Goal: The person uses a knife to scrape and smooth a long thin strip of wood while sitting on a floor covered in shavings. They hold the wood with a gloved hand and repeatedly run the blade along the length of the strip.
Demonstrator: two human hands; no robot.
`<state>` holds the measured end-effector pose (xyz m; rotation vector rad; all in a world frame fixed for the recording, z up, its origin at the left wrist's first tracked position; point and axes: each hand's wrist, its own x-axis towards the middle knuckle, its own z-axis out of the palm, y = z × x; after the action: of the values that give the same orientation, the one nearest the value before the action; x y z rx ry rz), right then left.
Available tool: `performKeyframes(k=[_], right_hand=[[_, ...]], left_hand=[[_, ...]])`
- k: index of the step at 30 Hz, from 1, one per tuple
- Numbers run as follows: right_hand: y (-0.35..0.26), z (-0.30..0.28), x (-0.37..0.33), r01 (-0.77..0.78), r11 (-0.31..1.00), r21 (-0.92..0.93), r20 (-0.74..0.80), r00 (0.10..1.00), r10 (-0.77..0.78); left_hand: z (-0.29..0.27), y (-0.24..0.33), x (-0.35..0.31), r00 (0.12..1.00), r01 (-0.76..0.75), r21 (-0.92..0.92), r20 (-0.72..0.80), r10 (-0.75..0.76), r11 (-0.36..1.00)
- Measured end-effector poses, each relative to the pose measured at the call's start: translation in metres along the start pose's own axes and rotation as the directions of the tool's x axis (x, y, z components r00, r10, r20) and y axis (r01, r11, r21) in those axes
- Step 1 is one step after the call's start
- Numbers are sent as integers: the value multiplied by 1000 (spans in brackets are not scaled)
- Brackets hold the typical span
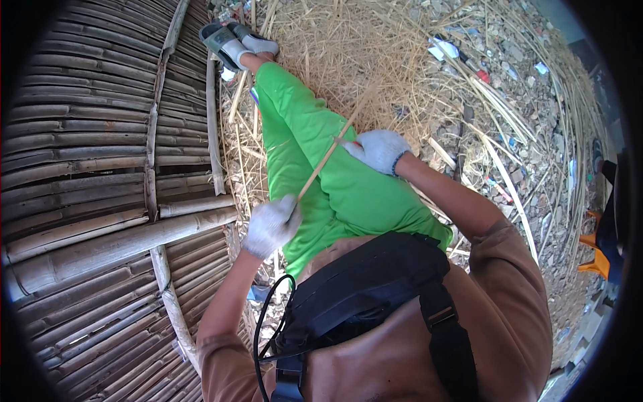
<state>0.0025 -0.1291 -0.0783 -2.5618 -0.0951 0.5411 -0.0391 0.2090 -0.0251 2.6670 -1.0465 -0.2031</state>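
My left hand (273,226), in a white knit glove, is closed round the near end of a thin, pale bamboo strip (325,158). The strip slants up and to the right across my green trouser legs, and its far end blurs against the straw-coloured shavings. In a matching glove, my right hand (382,150) is closed on a small knife; most of the handle is hidden in the fist. The knife's short blade (345,141) points left and meets or crosses the strip. Whether it is cutting into the strip cannot be made out.
A slatted bamboo platform (100,167) fills the left side, close to my left arm. Shavings (375,60) cover the ground around my sandalled feet. Long loose strips (499,110) lie over rubble at right. An orange stool (595,251) and a dark-clothed person are at the right edge.
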Motion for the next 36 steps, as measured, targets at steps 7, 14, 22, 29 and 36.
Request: performKeyframes(k=[7, 14, 22, 29, 36], right_hand=[[-4, 3, 4, 14, 1000, -3, -25, 1000, -14], [10, 8, 2, -40, 999, 2, -5, 999, 40], [11, 19, 5, -16, 1000, 14, -52, 998, 17], [-3, -2, -2, -55, 998, 9, 30, 998, 54], [-1, 7, 6, -15, 1000, -8, -11, 1000, 15]], left_hand=[[15, -2, 81, 995, -93, 9, -40, 93, 996], [-21, -8, -29, 998, -17, 49, 63, 14, 999], [-67, -4, -152, 983, 127, 9, 136, -127, 992], [-17, -4, -45, 999, 10, 132, 48, -17, 991], [9, 4, 78, 994, -111, 164, 18, 110, 980]])
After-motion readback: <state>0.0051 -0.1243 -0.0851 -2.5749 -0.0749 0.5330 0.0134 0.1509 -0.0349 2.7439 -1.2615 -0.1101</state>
